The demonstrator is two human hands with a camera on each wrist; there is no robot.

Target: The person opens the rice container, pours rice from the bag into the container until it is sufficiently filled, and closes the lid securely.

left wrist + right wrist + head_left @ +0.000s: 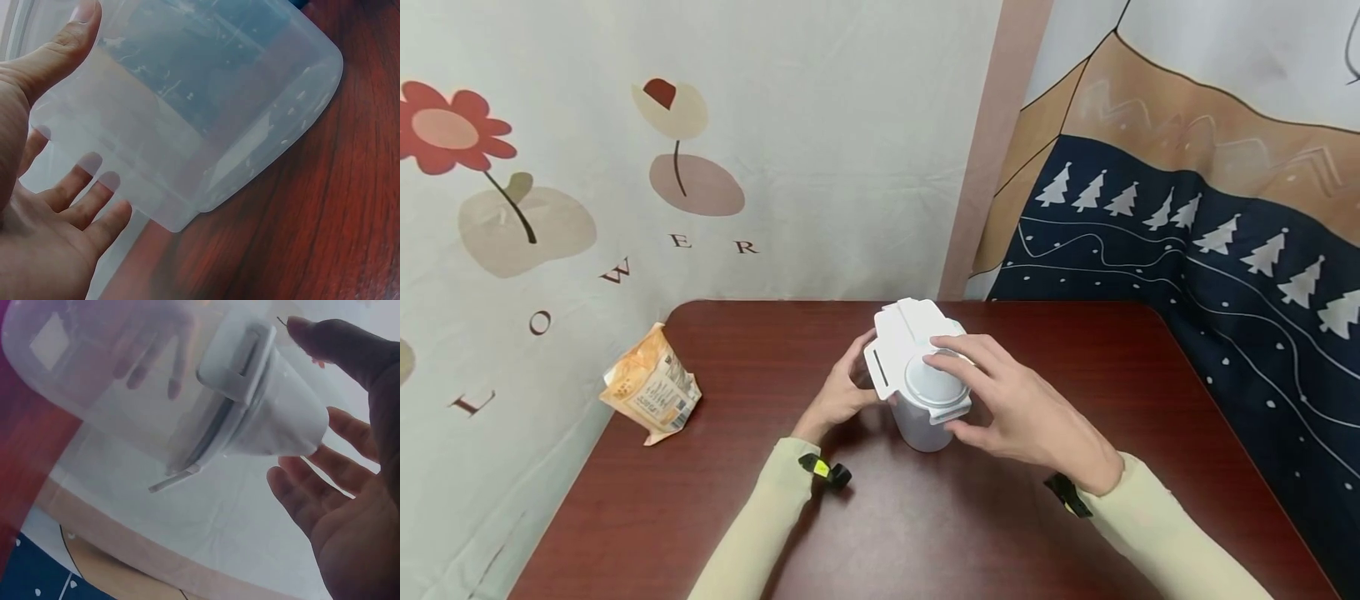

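Observation:
A translucent plastic storage container (921, 429) stands upright on the table, topped by a white lid (898, 329) with a round cap (934, 382). One side clip (880, 369) sticks outward, and another clip (175, 479) angles away from the rim in the right wrist view. My left hand (842, 392) holds the container's side; in the left wrist view its thumb lies on the near wall, and fingertips show through the plastic. Over the lid, my right hand (1011, 400) has its fingers spread around the cap; its thumb appears apart from the cap in the right wrist view.
An orange and white snack-like packet (655, 387) leans near the left edge of the dark red wooden table (1052, 533). Printed curtains (850, 150) hang behind and along both sides of the table.

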